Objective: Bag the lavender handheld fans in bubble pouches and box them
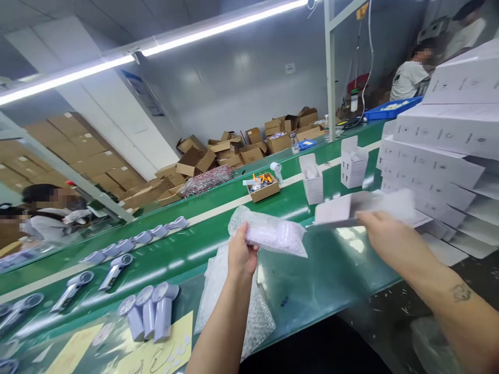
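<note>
green conveyor belt (335, 270) runs across factory bench, cardboard boxes (249, 148) behind. left hand (240, 254) closed on bubble-wrapped item (268, 232), raised over belt. right hand (384, 234) grips flat white carton (362, 206), blurred, beside stacked white boxes (440, 150).

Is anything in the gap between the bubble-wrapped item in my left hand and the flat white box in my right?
Nothing visible: only bare green conveyor belt lies below the gap between the bubble-wrapped item and the flat white box.
</note>
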A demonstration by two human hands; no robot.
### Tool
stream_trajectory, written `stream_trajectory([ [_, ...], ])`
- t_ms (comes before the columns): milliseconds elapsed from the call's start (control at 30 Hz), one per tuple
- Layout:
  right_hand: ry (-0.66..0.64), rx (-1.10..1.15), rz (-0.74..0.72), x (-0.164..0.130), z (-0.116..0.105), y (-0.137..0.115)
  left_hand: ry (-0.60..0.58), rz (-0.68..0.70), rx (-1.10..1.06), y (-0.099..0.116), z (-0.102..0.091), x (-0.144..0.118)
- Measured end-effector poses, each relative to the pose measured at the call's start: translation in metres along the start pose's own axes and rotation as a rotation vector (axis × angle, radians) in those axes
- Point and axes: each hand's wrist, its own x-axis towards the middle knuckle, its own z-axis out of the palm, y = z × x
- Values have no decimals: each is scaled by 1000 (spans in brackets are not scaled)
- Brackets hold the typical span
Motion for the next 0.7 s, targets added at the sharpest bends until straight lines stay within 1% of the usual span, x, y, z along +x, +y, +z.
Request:
stream_trajectory([
  [67, -68, 67, -275, 12, -3, -29, 9, -8, -48, 6, 11, 0],
  [133, -106, 207, -550, 22, 4, -48, -43, 19, -34, 9, 21, 2],
  [167, -106, 286, -639, 27, 10, -55, -70, 47, 4, 10, 24, 3],
  [200, -100, 361, -681, 30, 17, -59, -90, 91, 62, 10, 26, 5],
  [267, -90, 491, -668, 33, 31, -64, -88, 237, 250, 10, 28, 7],
  [333, -71, 572, -603, 34, 42, -67, -64, 474, 521, 10, 30, 3],
  [367, -50, 591, -566, 34, 47, -68, -77, 616, 677, 9, 33, -1],
  [433, 16, 603, -501, 33, 53, -71, -176, 868, 991, 4, 42, -10],
  [467, 50, 603, -475, 32, 56, -72, -259, 955, 1135, 0, 48, -15],
  [500, 75, 604, -449, 31, 59, -72, -354, 1004, 1267, -5, 54, -18],
  [533, 84, 607, -425, 29, 63, -72, -438, 1017, 1378, -9, 58, -20],
  [567, 77, 616, -401, 26, 67, -72, -496, 1009, 1465, -14, 61, -21],
  [600, 64, 630, -378, 23, 72, -71, -523, 994, 1527, -19, 61, -21],
  [633, 49, 645, -355, 19, 77, -70, -525, 991, 1567, -23, 58, -20],
  [700, 22, 675, -338, 13, 86, -68, -534, 1028, 1621, -32, 46, -19],
])
